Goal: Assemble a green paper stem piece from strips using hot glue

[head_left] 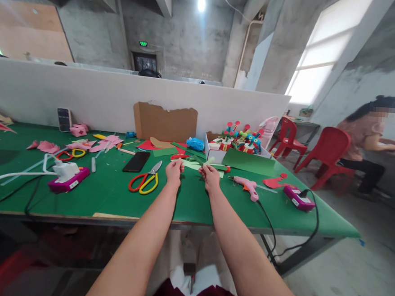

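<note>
Over the green table, my left hand (174, 170) is closed in a pinch; whatever lies between its fingertips is too small to make out. My right hand (211, 177) pinches a light green paper strip (210, 160), whose end sticks up past the fingers. Beyond both hands lie pale green paper strips (191, 164) and a red-handled tool that is partly hidden. Left of my left hand are scissors (145, 179) with one red and one yellow handle. A pink glue gun (248, 187) rests to the right of my right hand.
A black phone (136, 161) lies left of the hands. Purple power strips (69, 180) (298, 198) with cords sit at both sides. Behind stand a white box (219, 156) of colourful crafts and a cardboard piece (165, 123). A person (364, 132) sits at the far right.
</note>
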`<state>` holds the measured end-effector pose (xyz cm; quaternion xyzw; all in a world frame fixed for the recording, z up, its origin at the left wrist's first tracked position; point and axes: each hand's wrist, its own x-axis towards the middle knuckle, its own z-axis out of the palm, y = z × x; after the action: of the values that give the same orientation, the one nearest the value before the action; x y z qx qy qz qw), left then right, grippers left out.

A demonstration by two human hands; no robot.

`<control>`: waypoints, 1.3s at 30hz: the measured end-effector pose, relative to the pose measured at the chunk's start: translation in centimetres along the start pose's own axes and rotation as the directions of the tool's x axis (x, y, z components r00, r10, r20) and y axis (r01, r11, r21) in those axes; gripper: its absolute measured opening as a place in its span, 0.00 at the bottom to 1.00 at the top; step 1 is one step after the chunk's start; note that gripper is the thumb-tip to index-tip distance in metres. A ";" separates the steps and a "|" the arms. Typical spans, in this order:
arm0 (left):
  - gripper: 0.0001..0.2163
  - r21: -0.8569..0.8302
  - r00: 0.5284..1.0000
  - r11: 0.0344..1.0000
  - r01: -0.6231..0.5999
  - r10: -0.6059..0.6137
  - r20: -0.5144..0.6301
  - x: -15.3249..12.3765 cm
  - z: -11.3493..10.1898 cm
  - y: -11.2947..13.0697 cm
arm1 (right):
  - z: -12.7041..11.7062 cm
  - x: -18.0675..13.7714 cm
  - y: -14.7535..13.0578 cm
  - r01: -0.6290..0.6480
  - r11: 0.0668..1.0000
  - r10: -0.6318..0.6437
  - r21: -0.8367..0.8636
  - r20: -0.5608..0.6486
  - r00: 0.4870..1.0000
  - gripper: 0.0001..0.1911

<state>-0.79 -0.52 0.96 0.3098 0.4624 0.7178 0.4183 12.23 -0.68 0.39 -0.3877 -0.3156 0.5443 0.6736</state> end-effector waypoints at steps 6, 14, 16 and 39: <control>0.18 0.154 0.963 0.988 -0.021 -0.021 0.267 -1.3 0.9 -0.2 | 0.5 -0.4 0.2 -0.054 0.998 0.056 -0.013 0.135 0.989 0.14; 0.12 0.234 0.955 0.966 -0.110 0.038 0.294 -1.5 0.8 -0.1 | 0.6 -0.9 0.1 -0.051 0.996 0.065 -0.077 0.194 0.979 0.14; 0.11 0.287 0.956 0.941 -0.181 0.100 0.275 -1.4 1.1 0.1 | 0.6 -0.8 0.1 -0.046 0.996 0.058 -0.074 0.177 0.982 0.14; 0.12 0.903 0.892 0.040 -0.427 0.182 0.414 9.4 -19.1 10.3 | 4.1 -1.1 0.1 -0.192 0.976 0.209 -0.106 0.192 0.959 0.16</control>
<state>-24.18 -2.16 3.73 0.6626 0.6990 0.2688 -0.0151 8.45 -1.02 2.36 -0.3891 -0.3645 0.6322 0.5622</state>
